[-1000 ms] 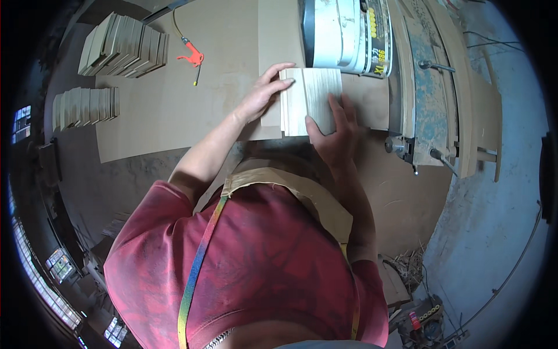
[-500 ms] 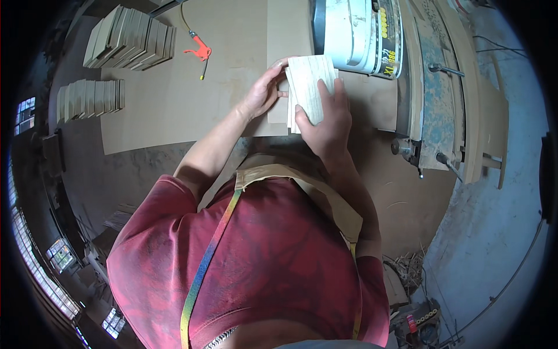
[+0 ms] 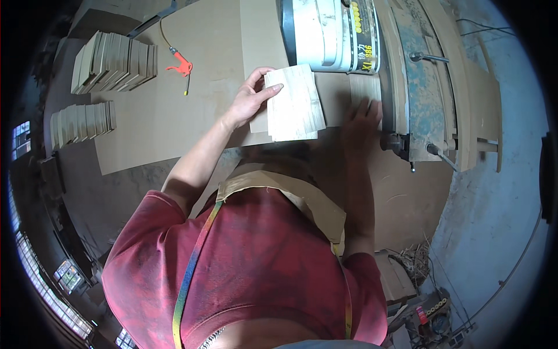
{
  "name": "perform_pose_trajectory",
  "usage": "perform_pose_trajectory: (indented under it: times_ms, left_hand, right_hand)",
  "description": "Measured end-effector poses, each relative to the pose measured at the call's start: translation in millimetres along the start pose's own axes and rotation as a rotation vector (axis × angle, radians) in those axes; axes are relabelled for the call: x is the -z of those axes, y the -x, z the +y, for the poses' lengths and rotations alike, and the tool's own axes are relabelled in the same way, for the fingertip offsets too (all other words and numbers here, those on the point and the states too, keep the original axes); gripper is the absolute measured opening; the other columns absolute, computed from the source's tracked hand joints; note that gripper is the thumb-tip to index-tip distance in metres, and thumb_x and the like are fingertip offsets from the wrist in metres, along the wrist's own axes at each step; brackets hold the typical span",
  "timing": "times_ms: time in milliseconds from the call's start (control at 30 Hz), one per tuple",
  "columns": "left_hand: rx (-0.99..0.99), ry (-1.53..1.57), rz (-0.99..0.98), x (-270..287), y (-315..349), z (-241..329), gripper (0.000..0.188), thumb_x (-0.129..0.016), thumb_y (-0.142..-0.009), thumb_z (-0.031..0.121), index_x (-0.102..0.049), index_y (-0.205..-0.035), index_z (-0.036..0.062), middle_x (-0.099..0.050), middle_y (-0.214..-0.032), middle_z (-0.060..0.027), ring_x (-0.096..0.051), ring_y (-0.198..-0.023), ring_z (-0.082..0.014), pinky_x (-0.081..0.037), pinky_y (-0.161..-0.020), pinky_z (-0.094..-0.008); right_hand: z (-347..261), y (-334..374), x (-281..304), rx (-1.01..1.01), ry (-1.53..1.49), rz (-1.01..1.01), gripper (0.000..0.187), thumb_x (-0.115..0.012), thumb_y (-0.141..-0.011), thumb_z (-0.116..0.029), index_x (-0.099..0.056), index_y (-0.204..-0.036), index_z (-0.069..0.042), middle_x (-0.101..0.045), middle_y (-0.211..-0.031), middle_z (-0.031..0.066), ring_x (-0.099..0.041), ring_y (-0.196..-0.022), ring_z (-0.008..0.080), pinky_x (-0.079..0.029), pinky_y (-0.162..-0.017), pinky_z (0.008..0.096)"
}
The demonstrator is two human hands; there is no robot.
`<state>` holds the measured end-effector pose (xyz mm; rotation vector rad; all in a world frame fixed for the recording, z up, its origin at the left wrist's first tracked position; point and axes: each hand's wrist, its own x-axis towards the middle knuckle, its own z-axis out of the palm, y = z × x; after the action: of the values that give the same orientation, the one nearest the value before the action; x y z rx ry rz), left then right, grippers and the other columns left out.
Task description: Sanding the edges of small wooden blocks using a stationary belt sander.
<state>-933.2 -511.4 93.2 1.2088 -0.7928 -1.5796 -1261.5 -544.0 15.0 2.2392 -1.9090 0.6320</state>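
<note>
My left hand [image 3: 250, 102] grips the left side of a small stack of thin, pale wooden boards [image 3: 295, 107], with its thumb on the top board. The boards are slightly fanned, and their lower corners do not line up. Off to the right, my right hand [image 3: 363, 122] is in shadow, its fingers stretched out over the near end of a single wooden board [image 3: 365, 87]. That board lies flat between the white bucket and the machine. Shadow hides part of the right hand's thumb and palm.
Two rows of stacked boards, a taller one [image 3: 113, 61] and a lower one [image 3: 81, 123], stand at the left. A red air blow gun [image 3: 182, 65] lies on the brown sheet [image 3: 174, 131]. The white bucket [image 3: 317, 38] and blue-grey machine [image 3: 421, 93] bound the right side.
My right hand has left the stack and moved right to the single board. My left hand keeps the stack, its thumb now across the top. The whole view has shifted somewhat.
</note>
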Motion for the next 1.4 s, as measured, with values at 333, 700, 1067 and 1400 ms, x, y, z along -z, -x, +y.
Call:
perform_pose_trajectory:
  times_ms: [333, 700, 1067, 1400]
  left_hand:
    - [-0.114, -0.413, 0.342, -39.0, 7.8, -12.1, 0.048, -0.08, -0.103, 0.026, -0.061, -0.145, 0.0107, -0.062, -0.133, -0.0151, -0.063, -0.122, -0.0271, -0.056, -0.104, -0.0391]
    - [-0.028, -0.192, 0.047, -5.1, 6.0, 3.3, 0.048, -0.081, -0.102, 0.027, -0.063, -0.145, 0.0133, -0.06, -0.137, -0.0162, -0.063, -0.125, -0.0286, -0.057, -0.107, -0.0411]
    - [-0.02, -0.33, 0.23, -30.6, 3.0, -3.5, 0.045, -0.075, -0.107, 0.025, -0.062, -0.148, 0.0157, -0.064, -0.134, -0.0136, -0.061, -0.128, -0.0261, -0.056, -0.107, -0.0409]
    - [0.023, -0.045, 0.159, -9.8, 0.5, -1.3, 0.045, -0.075, -0.107, 0.023, -0.061, -0.148, 0.0126, -0.064, -0.133, -0.0128, -0.062, -0.126, -0.0246, -0.056, -0.106, -0.0401]
  right_hand:
    - [-106.0, -18.5, 77.5, 0.213, -0.496, -0.161, 0.073, -0.092, -0.082, -0.031, -0.063, -0.141, 0.0, -0.059, -0.144, 0.0281, -0.066, -0.113, 0.0489, -0.056, -0.104, 0.0499]
    - [-2.8, 31.9, 47.3, -0.043, -0.087, -0.062, 0.062, -0.085, -0.087, -0.026, -0.066, -0.141, 0.001, -0.06, -0.148, 0.0289, -0.06, -0.133, 0.0514, -0.055, -0.107, 0.0542]
    - [-70.8, -35.3, 33.0, 0.084, -0.359, -0.052, 0.066, -0.084, -0.088, -0.027, -0.063, -0.143, 0.004, -0.065, -0.137, 0.0307, -0.064, -0.121, 0.049, -0.059, -0.1, 0.0529]
    - [-102.0, 15.8, 105.0, 0.077, -0.443, -0.014, 0.078, -0.089, -0.082, -0.031, -0.059, -0.147, 0.001, -0.059, -0.144, 0.0275, -0.063, -0.122, 0.0471, -0.056, -0.101, 0.0548]
